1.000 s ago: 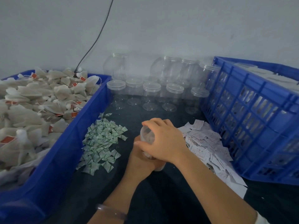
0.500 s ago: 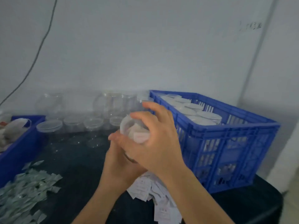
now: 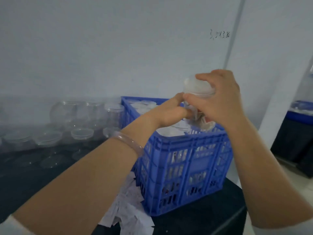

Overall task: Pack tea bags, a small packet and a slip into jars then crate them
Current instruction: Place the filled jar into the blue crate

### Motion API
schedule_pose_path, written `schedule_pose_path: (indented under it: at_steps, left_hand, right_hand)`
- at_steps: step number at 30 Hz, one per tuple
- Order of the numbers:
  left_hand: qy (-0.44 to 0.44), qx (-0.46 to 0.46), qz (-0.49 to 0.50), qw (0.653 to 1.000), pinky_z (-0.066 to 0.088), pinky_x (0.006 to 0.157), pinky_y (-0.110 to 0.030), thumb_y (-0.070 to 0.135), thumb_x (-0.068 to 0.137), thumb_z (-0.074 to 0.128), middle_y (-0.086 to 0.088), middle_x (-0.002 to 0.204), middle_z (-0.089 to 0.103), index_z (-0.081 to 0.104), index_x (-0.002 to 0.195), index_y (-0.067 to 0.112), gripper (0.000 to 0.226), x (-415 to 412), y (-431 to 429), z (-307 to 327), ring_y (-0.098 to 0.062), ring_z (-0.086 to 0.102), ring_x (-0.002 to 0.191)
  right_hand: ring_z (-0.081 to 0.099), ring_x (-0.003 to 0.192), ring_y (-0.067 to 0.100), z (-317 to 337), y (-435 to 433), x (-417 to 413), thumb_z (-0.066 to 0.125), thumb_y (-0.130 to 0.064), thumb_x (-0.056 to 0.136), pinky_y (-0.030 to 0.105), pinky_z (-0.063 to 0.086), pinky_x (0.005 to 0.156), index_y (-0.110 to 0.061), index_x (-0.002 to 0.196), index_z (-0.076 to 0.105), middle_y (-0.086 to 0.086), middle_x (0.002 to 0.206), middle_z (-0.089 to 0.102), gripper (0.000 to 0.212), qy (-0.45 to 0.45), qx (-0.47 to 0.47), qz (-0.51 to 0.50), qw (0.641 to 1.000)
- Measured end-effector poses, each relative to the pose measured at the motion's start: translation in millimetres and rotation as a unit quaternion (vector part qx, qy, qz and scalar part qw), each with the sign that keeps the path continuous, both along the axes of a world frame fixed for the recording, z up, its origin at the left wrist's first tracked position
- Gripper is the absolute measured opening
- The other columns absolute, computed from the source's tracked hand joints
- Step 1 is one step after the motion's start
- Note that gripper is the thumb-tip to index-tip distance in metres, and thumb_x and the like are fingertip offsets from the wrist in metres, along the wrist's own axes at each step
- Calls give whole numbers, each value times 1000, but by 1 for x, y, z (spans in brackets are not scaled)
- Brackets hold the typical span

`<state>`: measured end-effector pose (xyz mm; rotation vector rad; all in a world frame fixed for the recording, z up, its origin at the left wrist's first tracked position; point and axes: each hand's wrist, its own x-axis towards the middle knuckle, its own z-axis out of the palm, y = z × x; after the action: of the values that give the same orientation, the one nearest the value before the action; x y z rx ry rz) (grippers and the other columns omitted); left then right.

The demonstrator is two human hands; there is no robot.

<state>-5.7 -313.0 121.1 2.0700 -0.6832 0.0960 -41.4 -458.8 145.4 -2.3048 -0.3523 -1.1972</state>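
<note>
We see a clear jar (image 3: 194, 114) held in the air above the near right part of the blue crate (image 3: 186, 160), apart from its rim. The right hand (image 3: 220, 100) has its grip curled over the pale lid (image 3: 196, 87) on top of the jar, and the left hand (image 3: 169, 111) has its grip closed round the jar's body just under that lid, thumb toward us. Through the clear wall we make out white contents and a red patch; whatever print it carries is too blurred for us to read. Inside the crate stand capped jars (image 3: 180, 127), lids up. A heap of white slips (image 3: 128, 209) lies on the dark table (image 3: 42, 175) against the crate's near left corner; their printing is illegible. Left of the crate, empty jars (image 3: 81, 134) stand in rows along the wall (image 3: 118, 48). A clear bracelet (image 3: 130, 141) circles the left wrist. On the wall, up and right, there is handwritten writing (image 3: 219, 35), apparently digits, which we cannot read with certainty.
</note>
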Motion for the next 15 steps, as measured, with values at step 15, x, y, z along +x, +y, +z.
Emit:
schedule_pose_path:
  at_steps: [15]
  left_hand:
    - [20, 375, 100, 921, 29, 107, -37, 29, 102, 32, -5, 152, 37, 39, 147, 19, 46, 51, -8, -21, -25, 37, 136]
  right_hand:
    - [49, 103, 4, -5, -26, 65, 75, -54, 70, 9, 29, 71, -42, 105, 63, -7, 129, 57, 38, 134, 47, 37, 989]
